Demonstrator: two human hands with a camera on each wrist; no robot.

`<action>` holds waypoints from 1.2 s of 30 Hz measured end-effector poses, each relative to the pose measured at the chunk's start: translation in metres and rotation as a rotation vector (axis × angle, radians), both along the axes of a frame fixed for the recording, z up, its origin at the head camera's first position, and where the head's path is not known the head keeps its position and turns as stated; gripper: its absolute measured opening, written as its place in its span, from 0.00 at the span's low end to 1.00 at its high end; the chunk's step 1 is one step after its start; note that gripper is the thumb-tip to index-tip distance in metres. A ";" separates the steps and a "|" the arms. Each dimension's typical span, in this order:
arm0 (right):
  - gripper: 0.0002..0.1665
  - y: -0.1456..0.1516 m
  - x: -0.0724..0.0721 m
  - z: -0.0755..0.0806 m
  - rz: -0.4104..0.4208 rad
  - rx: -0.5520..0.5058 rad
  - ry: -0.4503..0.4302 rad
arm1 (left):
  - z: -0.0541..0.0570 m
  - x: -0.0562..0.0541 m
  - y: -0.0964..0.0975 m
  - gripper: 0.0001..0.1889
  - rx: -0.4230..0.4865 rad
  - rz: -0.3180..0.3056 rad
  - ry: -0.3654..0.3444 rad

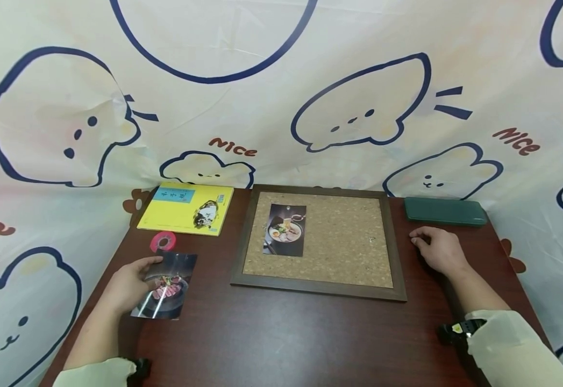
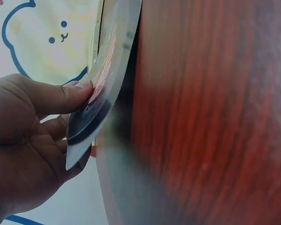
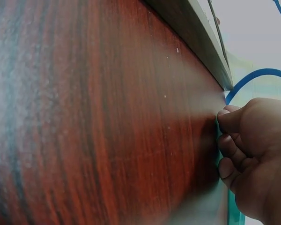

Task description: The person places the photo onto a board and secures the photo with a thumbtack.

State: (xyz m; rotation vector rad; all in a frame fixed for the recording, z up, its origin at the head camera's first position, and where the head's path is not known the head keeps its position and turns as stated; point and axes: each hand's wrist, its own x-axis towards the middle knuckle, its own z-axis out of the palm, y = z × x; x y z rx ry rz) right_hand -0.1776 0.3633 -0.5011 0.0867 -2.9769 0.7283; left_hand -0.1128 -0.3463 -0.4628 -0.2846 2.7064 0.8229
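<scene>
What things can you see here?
Framed corkboard: one, tan and brown, back middle
Ramen photo: one, dark, corkboard's left half
Specks, maybe pins: at least two, pale, on corkboard
Meat photo: one, dark and pink, left side
Book: one, yellow, back left
Tape roll: one, pink, near book
Case: one, dark green, back right
Table: one, reddish brown, beneath
Cartoon backdrop: one, mostly whitish, behind table
Sleeves: two, pale green, at forearms
Wrist devices: two, mostly black, at cuffs
Left hand: one, bare, fingers holding meat photo
Right hand: one, bare, near case

A photo lies on the corkboard, a book left, a case right.
</scene>
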 end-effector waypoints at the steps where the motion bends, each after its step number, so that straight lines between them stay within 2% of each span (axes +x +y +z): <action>1: 0.10 0.000 0.000 0.000 -0.001 -0.001 0.000 | 0.001 0.000 0.000 0.32 0.007 -0.004 0.000; 7: 0.10 -0.001 0.002 0.000 -0.015 -0.011 -0.008 | 0.006 -0.002 0.003 0.33 0.045 -0.016 -0.006; 15: 0.10 -0.004 0.006 0.000 -0.016 -0.019 0.008 | 0.015 -0.005 0.012 0.36 0.114 0.008 -0.022; 22: 0.09 -0.006 0.008 0.001 -0.021 -0.029 0.015 | 0.019 -0.012 0.019 0.37 0.138 0.025 -0.038; 36: 0.08 -0.010 0.009 0.004 -0.027 -0.048 0.033 | 0.024 -0.025 0.037 0.37 0.166 -0.005 0.005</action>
